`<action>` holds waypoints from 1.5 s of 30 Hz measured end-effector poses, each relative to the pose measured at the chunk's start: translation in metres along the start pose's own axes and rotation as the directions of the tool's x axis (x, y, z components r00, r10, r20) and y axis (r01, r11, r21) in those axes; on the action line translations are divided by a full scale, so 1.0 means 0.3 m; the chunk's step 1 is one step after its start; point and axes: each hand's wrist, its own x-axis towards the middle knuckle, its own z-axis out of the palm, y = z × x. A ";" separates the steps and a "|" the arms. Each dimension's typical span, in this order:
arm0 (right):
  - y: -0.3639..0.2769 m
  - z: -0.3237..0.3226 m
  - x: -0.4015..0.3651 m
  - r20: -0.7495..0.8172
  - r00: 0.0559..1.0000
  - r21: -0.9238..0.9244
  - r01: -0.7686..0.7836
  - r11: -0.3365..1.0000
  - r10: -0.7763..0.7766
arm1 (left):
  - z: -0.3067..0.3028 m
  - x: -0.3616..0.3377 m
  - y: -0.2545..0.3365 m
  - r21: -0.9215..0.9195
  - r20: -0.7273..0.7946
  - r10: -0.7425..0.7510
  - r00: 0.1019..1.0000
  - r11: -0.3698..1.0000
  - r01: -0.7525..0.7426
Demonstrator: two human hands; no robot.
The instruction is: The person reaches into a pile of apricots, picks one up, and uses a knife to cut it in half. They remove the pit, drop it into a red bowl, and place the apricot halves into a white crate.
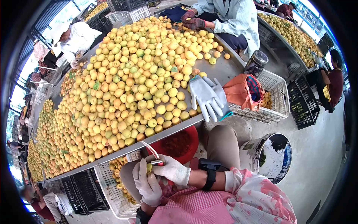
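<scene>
In white gloves, my two hands meet above my lap, just under the edge of the metal table. My left hand (147, 183) is closed around a small yellow-green fruit (150, 168), mostly hidden by the fingers. My right hand (172, 170) grips a curved knife (151, 150) with a slim pale blade and red showing at its handle. The metal collar of the knife is right beside the fruit. Beyond them, a large heap of yellow-orange apricots (130, 82) covers much of the table (126, 148).
Grey gloves (209, 95) lie at the table edge. A red basin (178, 143) and a white crate (112, 186) sit below. To the right are a jar (256, 61), an orange bag (238, 91) and a paint-stained bucket (250, 155). People (231, 22) work around the tables.
</scene>
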 end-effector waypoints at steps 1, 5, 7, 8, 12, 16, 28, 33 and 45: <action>-0.008 0.002 -0.004 0.010 1.000 -0.017 -0.001 1.000 0.001 | -0.010 -0.003 0.003 0.018 0.019 -0.024 1.000 1.000 0.024; 0.051 0.008 0.035 0.007 1.000 -0.016 0.031 0.999 -0.030 | -0.016 0.008 0.023 0.069 -0.025 -0.033 0.999 0.997 0.034; 0.073 0.001 0.047 -0.011 0.999 -0.024 0.042 0.999 -0.042 | 0.012 -0.006 0.014 0.036 -0.063 -0.061 0.996 0.997 0.063; 0.083 -0.004 0.046 -0.009 0.999 -0.022 0.052 0.998 -0.052 | 0.022 -0.011 0.008 0.032 -0.071 -0.058 0.996 0.998 0.060; 0.088 -0.019 0.038 -0.032 0.992 -0.076 0.118 0.990 -0.121 | 0.050 -0.022 0.004 -0.012 -0.053 -0.112 0.992 0.994 0.112; 0.056 -0.005 0.008 -0.114 0.991 -0.124 0.062 0.990 -0.076 | 0.075 -0.029 0.004 -0.035 -0.092 -0.158 0.983 0.987 0.155; -0.036 -0.048 -0.032 -0.093 0.992 -0.063 -0.091 0.994 0.085 | 0.015 0.013 -0.028 -0.530 -0.049 -0.559 0.828 0.717 0.452; 0.089 -0.229 0.075 -0.320 0.939 -0.506 -0.054 0.861 -0.129 | -0.115 -0.023 -0.269 -0.292 -0.292 -0.593 0.750 0.802 0.521; -0.033 -0.166 -0.027 -0.358 0.931 -0.127 -0.129 0.984 0.075 | -0.312 -0.066 -0.656 0.118 -0.285 -0.586 0.759 0.764 0.634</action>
